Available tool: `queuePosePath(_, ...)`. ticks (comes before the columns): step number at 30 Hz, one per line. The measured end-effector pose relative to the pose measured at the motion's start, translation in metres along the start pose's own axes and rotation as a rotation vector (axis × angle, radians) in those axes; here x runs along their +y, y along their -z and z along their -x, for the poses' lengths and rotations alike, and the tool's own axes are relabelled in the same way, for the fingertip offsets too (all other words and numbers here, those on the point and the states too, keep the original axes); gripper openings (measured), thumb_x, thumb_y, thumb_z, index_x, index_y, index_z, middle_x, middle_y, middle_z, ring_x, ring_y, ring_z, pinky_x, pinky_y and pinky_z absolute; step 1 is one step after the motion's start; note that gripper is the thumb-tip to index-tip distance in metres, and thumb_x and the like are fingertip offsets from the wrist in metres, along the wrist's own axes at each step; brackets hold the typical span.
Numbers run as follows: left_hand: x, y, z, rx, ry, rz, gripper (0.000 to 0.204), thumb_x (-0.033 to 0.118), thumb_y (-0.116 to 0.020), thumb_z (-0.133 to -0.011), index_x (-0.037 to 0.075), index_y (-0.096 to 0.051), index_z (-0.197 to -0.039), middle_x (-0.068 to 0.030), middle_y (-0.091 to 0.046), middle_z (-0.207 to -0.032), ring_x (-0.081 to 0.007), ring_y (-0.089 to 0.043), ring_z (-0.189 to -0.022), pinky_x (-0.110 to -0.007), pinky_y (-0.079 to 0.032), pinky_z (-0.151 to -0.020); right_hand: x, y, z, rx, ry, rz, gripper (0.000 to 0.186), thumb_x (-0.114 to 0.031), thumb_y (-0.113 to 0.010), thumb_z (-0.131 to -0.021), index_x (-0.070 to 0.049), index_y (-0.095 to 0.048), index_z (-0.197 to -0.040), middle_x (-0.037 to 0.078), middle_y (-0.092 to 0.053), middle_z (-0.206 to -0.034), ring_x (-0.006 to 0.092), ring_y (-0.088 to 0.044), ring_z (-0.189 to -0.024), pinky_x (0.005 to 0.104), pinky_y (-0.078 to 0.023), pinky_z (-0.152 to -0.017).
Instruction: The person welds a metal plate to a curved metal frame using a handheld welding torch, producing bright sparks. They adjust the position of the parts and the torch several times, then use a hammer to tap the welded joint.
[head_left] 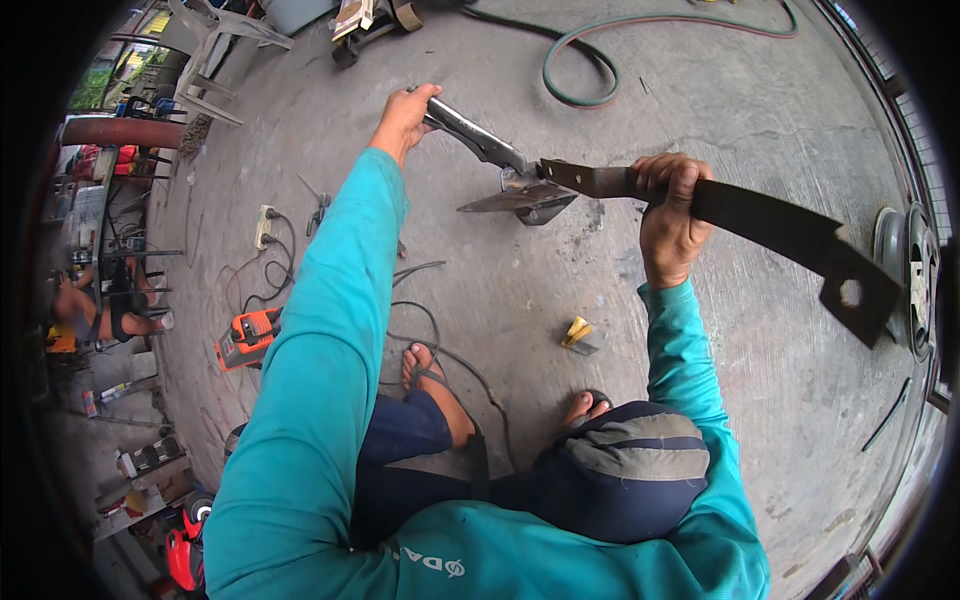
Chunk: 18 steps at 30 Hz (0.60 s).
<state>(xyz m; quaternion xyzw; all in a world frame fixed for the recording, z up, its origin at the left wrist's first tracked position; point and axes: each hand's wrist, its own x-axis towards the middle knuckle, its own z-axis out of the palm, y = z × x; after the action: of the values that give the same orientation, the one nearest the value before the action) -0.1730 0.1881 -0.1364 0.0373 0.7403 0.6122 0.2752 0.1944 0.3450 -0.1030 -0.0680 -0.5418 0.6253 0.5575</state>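
Note:
My left hand (404, 118), arm stretched out, is closed round the far end of a shiny long metal tool (475, 138) that looks like locking pliers. Its lower end meets a dark angled steel piece (520, 200) with flat plates, low over the floor; whether the tool clamps it, I cannot tell. In a fist, my right hand (675, 215) grips a long dark flat steel bar (765, 222). The bar is bent, with small holes at its left end and a wide end with a large hole at right. Its left end reaches the angled piece, perhaps touching.
A yellow-and-grey object (578, 335) lies before my feet. Left are an orange machine (248, 338), a power strip (264, 228) and loose cables. A hose (560, 85) curls at the back, near a plastic chair (205, 50). Wheel rims (915, 280) stand right; another person (115, 300) sits far left.

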Motion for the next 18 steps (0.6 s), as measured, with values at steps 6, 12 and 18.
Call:
queuePosePath(6, -0.003, 0.006, 0.003, -0.010, -0.012, 0.036, 0.027, 0.013, -0.074, -0.091, -0.007, -0.059, -0.102, -0.0121, -0.064, -0.089, -0.0292, -0.070, -0.076, -0.050, -0.063, -0.077, -0.026, 0.011, -0.026, 0.069, 0.017, -0.101, 0.037, -0.032, -0.047, -0.114, -0.004, -0.051, -0.089, 0.008, -0.051, -0.078, 0.0212, -0.051, -0.073, 0.0463, -0.053, -0.082)
queuePosePath(12, -0.005, -0.002, -0.002, 0.004, -0.025, 0.019, 0.025, 0.013, -0.075, -0.091, -0.004, -0.060, -0.102, -0.0097, -0.062, -0.090, -0.0256, -0.067, -0.078, -0.051, -0.062, -0.075, -0.006, 0.012, -0.014, 0.090, 0.000, -0.014, 0.037, -0.030, -0.046, -0.115, -0.004, -0.051, -0.089, 0.007, -0.051, -0.078, 0.0217, -0.052, -0.073, 0.0467, -0.053, -0.082)
queuePosePath(18, -0.007, 0.014, 0.001, 0.016, -0.030, 0.016, 0.024, 0.013, -0.076, -0.090, -0.002, -0.061, -0.101, -0.0082, -0.060, -0.089, -0.0240, -0.065, -0.077, -0.050, -0.059, -0.076, -0.030, 0.005, -0.029, 0.122, 0.006, -0.131, 0.036, -0.026, -0.051, -0.113, -0.005, -0.051, -0.085, 0.006, -0.051, -0.073, 0.0194, -0.054, -0.070, 0.0429, -0.055, -0.076)
